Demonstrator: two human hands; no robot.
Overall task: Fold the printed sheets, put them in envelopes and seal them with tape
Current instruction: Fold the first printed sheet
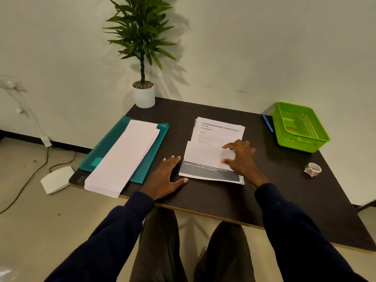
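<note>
The sheets (pixel 218 131) lie mid-surface (pixel 203 200), the top one folded upward. Its flap is pressed by the right hand (pixel 242 157), fingers (pixel 230 146) spread. The left hand (pixel 165 176) rests flat at the stack's 9 o'clock. Edges should be aligned before creasing.

Right hand (pixel 242 157) presses the folded sheet (pixel 203 155); left hand (pixel 164 178) rests flat on table (pixel 264 190).

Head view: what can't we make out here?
Head view, all:
Printed sheets: body text too small and blurred to read; stack count hidden under the top sheet.
Fold's right end: covered by the right hand.
Green basket: reddish thing inside too blurred to identify.
Tape roll: too small to find its loose end.
</note>
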